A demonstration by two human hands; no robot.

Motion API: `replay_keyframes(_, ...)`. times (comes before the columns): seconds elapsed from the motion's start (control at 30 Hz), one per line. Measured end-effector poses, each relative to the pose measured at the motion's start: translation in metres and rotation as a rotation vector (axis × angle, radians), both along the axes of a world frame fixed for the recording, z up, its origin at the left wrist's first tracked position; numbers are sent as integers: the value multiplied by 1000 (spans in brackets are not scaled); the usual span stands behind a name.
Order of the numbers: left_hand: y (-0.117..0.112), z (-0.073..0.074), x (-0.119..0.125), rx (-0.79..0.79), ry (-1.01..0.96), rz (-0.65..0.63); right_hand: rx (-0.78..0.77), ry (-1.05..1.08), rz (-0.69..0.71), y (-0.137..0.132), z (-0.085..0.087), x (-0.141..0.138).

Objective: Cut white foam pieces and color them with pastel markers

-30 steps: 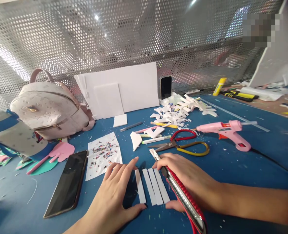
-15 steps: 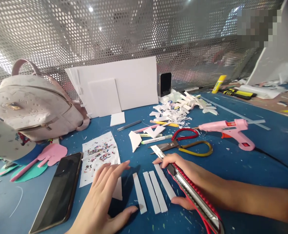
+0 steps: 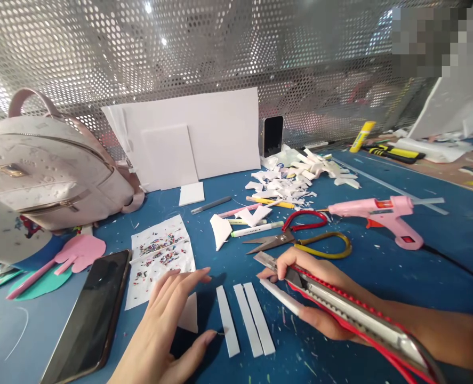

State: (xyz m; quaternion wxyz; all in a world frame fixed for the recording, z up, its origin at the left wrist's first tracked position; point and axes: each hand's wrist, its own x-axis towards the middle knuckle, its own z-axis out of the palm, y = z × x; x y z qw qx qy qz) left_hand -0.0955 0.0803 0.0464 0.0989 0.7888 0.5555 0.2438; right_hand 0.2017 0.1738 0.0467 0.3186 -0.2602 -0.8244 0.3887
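A red and silver utility knife [image 3: 352, 308] lies in my right hand [image 3: 332, 271], blade extended to the upper left. The same hand pinches a narrow white strip [image 3: 280, 296] between its thumb and fingers, just above the table. My left hand [image 3: 164, 325] is open, fingers spread and palm down, partly covering a white foam piece [image 3: 190, 314]. Between the hands lie a single white strip [image 3: 227, 321] and a close pair of similar strips [image 3: 253, 319].
Scissors [image 3: 272, 242] and a pink glue gun [image 3: 380, 208] lie beyond my right hand, with a pile of white scraps [image 3: 284, 184] behind. On the left are a phone [image 3: 88, 314], a speckled paper [image 3: 160, 256] and a backpack [image 3: 56, 170]. White boards [image 3: 224, 133] lean at the back.
My right hand has moved right and tilted the knife flatter, lifting the pinched strip away from the other strips. My left hand has barely moved.
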Motion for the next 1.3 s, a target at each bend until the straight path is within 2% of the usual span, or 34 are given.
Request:
replay_keyframes(0.1, -2, -2, 0, -26, -20, 31, -103, 73, 57, 3, 0, -1)
replay_keyframes(0.23, -2, -3, 0, -36, -49, 27, -213, 101, 46, 4, -1, -3)
replay_keyframes(0.43, 0, -1, 0, -36, -67, 12, -139, 27, -54, 8, 2, -9)
replay_keyframes(0.63, 0, -4, -2, -8, -36, 26, -155, -50, -118, 11, 13, -4)
replay_keyframes(0.73, 0, -6, -1, 18, 17, 37, -119, -157, -77, 9, 14, 3)
replay_keyframes(0.87, -1, -7, 1, 78, 103, 4, 63, -344, 23, 6, 6, 12)
replay_keyframes(0.97, -4, -6, -4, 70, 138, 5, 165, -357, 76, 5, 0, 17)
replay_keyframes(1.17, 0, -3, -26, 3, 43, 21, 78, -309, 131, 4, -3, 16)
replay_keyframes(1.3, 1, -2, -28, -11, -29, 6, -10, -256, 220, 1, -1, 9)
